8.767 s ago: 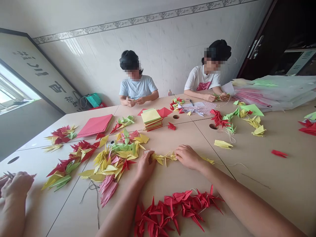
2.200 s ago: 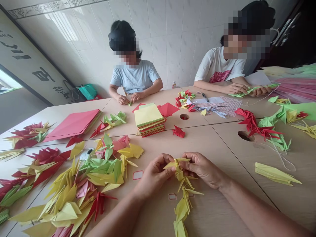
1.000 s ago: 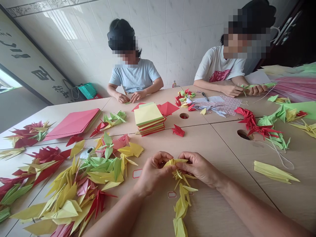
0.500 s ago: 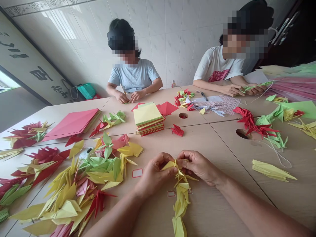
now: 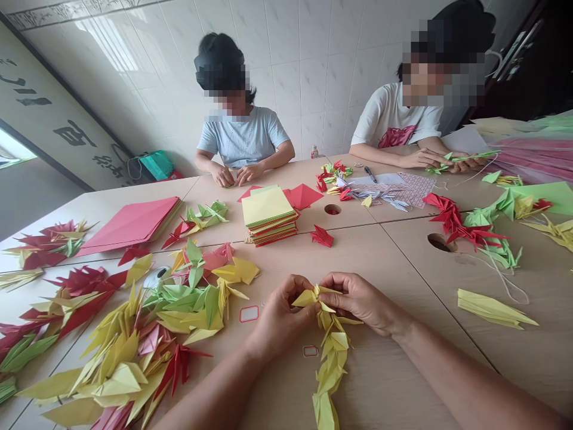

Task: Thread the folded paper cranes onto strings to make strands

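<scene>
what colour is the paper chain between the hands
Yellow; the paper chain held by the left hand and right hand shows best in the head view.

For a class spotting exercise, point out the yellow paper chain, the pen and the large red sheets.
Yellow paper chain (image 5: 333, 360), head view, its middle.
Pen (image 5: 370, 174), head view, barrel.
Large red sheets (image 5: 132, 223), head view, topmost sheet.

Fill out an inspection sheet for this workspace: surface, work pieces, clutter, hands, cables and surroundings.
Surface: pale wood-look table with seams and round holes.
Work pieces: yellow paper garland, trailing toward the wearer.
Clutter: mixed folded-paper pile at left; red sheets; squared paper stack; pen.
Hands: left hand and right hand pinch the garland's upper end.
Cables: none clearly made out.
Surroundings: blue-shirted co-worker and white-shirted co-worker opposite; tiled wall behind.
</scene>
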Demonstrator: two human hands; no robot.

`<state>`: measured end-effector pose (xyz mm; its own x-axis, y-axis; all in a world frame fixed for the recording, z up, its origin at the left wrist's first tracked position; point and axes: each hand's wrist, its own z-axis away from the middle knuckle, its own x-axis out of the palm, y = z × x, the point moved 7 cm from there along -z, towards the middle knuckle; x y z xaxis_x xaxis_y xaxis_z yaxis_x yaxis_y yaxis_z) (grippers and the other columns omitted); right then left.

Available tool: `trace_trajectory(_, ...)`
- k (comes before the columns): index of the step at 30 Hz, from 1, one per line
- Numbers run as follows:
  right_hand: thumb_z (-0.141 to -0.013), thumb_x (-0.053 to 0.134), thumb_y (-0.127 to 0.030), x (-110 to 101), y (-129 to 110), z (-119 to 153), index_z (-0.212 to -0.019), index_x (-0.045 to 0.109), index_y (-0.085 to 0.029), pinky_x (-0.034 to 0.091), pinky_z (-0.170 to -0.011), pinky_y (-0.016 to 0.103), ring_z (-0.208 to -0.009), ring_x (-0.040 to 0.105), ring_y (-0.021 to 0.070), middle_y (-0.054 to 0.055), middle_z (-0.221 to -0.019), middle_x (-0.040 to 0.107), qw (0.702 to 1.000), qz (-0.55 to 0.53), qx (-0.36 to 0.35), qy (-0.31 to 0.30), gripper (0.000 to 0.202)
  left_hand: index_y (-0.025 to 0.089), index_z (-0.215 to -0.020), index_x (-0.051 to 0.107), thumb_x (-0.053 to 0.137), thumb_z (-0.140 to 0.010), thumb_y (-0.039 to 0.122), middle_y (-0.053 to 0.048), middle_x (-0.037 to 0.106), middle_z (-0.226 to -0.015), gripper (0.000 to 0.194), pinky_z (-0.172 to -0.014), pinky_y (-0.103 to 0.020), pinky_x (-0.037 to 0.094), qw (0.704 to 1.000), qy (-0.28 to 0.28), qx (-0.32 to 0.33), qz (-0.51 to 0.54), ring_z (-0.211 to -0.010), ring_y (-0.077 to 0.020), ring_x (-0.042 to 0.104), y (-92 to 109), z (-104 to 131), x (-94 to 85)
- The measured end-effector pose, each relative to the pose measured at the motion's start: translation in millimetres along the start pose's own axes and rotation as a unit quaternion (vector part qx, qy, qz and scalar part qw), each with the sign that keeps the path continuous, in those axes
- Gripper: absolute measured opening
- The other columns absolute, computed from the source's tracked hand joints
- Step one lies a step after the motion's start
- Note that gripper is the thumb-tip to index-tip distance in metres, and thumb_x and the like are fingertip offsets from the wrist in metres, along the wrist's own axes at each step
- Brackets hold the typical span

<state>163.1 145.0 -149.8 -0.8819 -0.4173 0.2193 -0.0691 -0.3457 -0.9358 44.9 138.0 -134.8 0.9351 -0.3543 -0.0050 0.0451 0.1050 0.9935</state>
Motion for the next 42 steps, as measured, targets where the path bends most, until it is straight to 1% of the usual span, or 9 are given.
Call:
trace_trajectory(5, -0.062, 0.075, -0.049, -1.1, 2.0, -0.4, -0.081, 0.058, -0.012, 0.027, -0.047, 0.019, -0.051, 0.039, 0.005, -0.003, -0.061, 0.052, 1.0, -0.014, 0.003, 0.003, 0.044, 0.019, -0.085, 0.048, 0.063, -0.073, 0.026, 0.0, 0.056, -0.081, 0.021, -0.058, -0.02, 0.042, 1.0, 0.005, -0.01, -0.026, -0.07, -0.012, 0.053, -0.5, -0.6, -0.2)
trace_trajectory(12, -0.059, 0.078, -0.046, 0.7, -0.8, 0.6, -0.077, 0.058, -0.013, 0.028, -0.046, 0.019, -0.049, 0.04, 0.0046, -0.005, -0.059, 0.051, 0.999, -0.029, 0.012, 0.006, 0.042, 0.019, -0.081, 0.047, 0.063, -0.073, 0.025, 0.002, 0.053, -0.076, 0.02, -0.06, -0.02, 0.04, 0.999, 0.007, 0.01, -0.036, -0.069, -0.0111, 0.05, 4.0, 0.0, 0.6)
trace_trajectory(16, -0.058, 0.079, -0.044, 1.9, -3.9, 1.4, -0.075, 0.058, -0.013, 0.028, -0.046, 0.019, -0.049, 0.04, 0.0048, -0.005, -0.057, 0.051, 1.0, -0.026, 0.009, 0.008, 0.041, 0.019, -0.08, 0.045, 0.063, -0.073, 0.024, 0.003, 0.05, -0.073, 0.02, -0.058, -0.02, 0.037, 1.0, -0.007, 0.014, -0.025, -0.064, -0.0093, 0.045, 3.9, -1.0, 1.6)
trace_trajectory(25, -0.063, 0.076, -0.042, 2.9, -3.9, 1.0, -0.074, 0.058, -0.013, 0.027, -0.045, 0.019, -0.049, 0.039, 0.0044, -0.005, -0.056, 0.049, 1.0, -0.019, 0.002, 0.002, 0.036, 0.018, -0.076, 0.041, 0.064, -0.073, 0.022, 0.004, 0.049, -0.07, 0.024, -0.056, -0.02, 0.034, 0.999, -0.029, 0.0, 0.016, -0.061, -0.0077, 0.042, 3.2, -1.1, 4.9)
trace_trajectory(29, -0.064, 0.076, -0.04, -0.7, -1.2, 0.4, -0.078, 0.059, -0.013, 0.033, -0.049, 0.018, -0.053, 0.043, 0.0052, -0.004, -0.062, 0.053, 1.0, -0.021, 0.003, 0.005, 0.035, 0.018, -0.079, 0.044, 0.067, -0.071, 0.024, 0.003, 0.052, -0.073, 0.025, -0.06, -0.021, 0.036, 0.999, -0.029, -0.003, 0.041, -0.064, -0.0086, 0.046, 5.3, -2.5, 3.9)
trace_trajectory(32, -0.068, 0.074, -0.039, 0.0, -0.6, 0.9, -0.089, 0.06, -0.015, 0.04, -0.059, 0.02, -0.064, 0.052, 0.008, -0.001, -0.074, 0.059, 1.0, -0.021, 0.001, -0.012, 0.034, 0.018, -0.079, 0.045, 0.07, -0.069, 0.024, 0.003, 0.054, -0.074, 0.028, -0.063, -0.02, 0.038, 0.998, -0.017, -0.004, 0.068, -0.067, -0.0091, 0.048, 4.1, -4.3, 0.1)
trace_trajectory(34, -0.07, 0.073, -0.036, 1.6, -1.4, 1.1, -0.094, 0.059, -0.015, 0.042, -0.063, 0.02, -0.07, 0.053, 0.0091, 0.0, -0.078, 0.059, 1.0, -0.018, -0.008, -0.025, 0.035, 0.018, -0.079, 0.045, 0.071, -0.067, 0.022, 0.003, 0.054, -0.075, 0.029, -0.064, -0.02, 0.038, 0.996, -0.011, -0.007, 0.085, -0.069, -0.0091, 0.048, 2.5, -5.3, -2.0)
trace_trajectory(37, -0.072, 0.071, -0.035, 1.6, -3.0, 0.8, -0.095, 0.058, -0.015, 0.043, -0.064, 0.021, -0.072, 0.054, 0.01, 0.0, -0.078, 0.058, 0.999, 0.01, -0.025, -0.017, 0.034, 0.018, -0.081, 0.045, 0.07, -0.068, 0.02, 0.003, 0.054, -0.076, 0.028, -0.064, -0.019, 0.038, 0.996, -0.015, -0.007, 0.089, -0.07, -0.0087, 0.048, 1.5, -5.3, -2.3)
trace_trajectory(42, -0.078, 0.064, -0.031, 0.7, -8.1, 1.4, -0.097, 0.057, -0.016, 0.045, -0.064, 0.022, -0.072, 0.054, 0.012, 0.001, -0.079, 0.059, 0.991, 0.11, -0.069, 0.028, 0.026, 0.018, -0.081, 0.045, 0.065, -0.071, 0.017, 0.003, 0.052, -0.076, 0.022, -0.066, -0.019, 0.039, 1.0, 0.004, 0.002, 0.029, -0.072, -0.0092, 0.048, 2.5, -3.5, -3.3)
